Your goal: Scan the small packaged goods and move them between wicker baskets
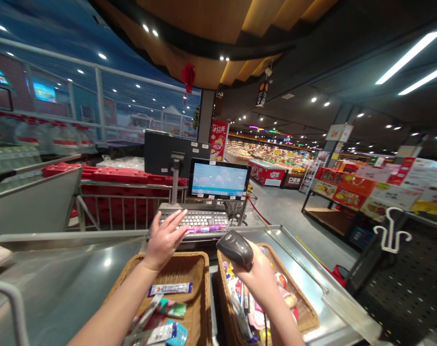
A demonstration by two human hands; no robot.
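My left hand (164, 238) reaches forward over the keyboard (196, 220), its fingers around the end of a long pink and purple packet (207, 229) that lies along the keyboard's front edge. My right hand (257, 274) grips a dark grey barcode scanner (235, 248), held above the right wicker basket (305, 307) with its head pointing towards the packet. A lit till screen (218, 179) stands behind the keyboard.
A left wicker basket (200, 269) holds toothbrush packs and small packets; the right basket holds several colourful items. Both sit on a steel checkout counter (67, 278). Red shopping baskets and metal rails stand behind the till. Shop shelves and a white hook stand lie to the right.
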